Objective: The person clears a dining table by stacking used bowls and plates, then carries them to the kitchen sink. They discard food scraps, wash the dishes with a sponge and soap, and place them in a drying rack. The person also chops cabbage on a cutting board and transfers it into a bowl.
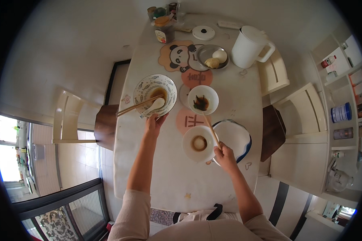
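Note:
My left hand (154, 122) grips the near rim of a patterned bowl (145, 86) that holds brown leftovers, a white spoon (155, 105) and a pair of chopsticks (134, 107) laid across it. My right hand (224, 156) holds another pair of chopsticks (210, 127), whose tips reach into a small white bowl (204, 99) with dark scraps. A second white bowl (198, 143) with a brown residue sits just left of my right hand. A white plate with a blue rim (234, 136) lies under that hand.
On the far part of the white table (169, 176) stand a metal dish with two pale round foods (213, 57), a panda-shaped mat (175, 55), a white jug (249, 46), a round white lid (203, 32) and jars (164, 30). Chairs (74, 118) flank both sides.

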Demonstrator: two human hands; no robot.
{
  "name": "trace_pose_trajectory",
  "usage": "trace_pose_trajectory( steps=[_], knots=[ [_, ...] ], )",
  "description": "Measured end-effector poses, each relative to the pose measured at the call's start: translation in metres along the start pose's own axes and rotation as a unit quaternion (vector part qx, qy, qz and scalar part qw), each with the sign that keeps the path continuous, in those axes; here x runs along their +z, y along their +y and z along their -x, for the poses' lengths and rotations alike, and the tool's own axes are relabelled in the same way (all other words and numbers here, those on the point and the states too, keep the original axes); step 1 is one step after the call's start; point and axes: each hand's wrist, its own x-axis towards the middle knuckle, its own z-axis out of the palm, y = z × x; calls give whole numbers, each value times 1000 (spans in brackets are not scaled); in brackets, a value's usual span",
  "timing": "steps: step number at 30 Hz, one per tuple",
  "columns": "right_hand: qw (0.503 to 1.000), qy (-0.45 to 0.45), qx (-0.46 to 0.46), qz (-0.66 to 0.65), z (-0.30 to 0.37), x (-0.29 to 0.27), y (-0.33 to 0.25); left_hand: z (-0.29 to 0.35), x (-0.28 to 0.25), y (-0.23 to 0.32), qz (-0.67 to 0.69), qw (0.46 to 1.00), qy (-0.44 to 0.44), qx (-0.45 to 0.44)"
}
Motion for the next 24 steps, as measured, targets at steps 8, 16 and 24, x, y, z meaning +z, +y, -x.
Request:
trace_pose_trajectory(
  steps=[8, 16, 24],
  knots=[
    [998, -51, 29, -15, 33, 67, 35, 129, -59, 46, -45, 995, 78, 46],
    [992, -31, -30, 114, 34, 80, 98, 223, -87, 30, -87, 991, 104, 5],
    [969, -153, -153, 118, 46, 72, -105, 259, -75, -8, -81, 993, 62, -51]
  ],
)
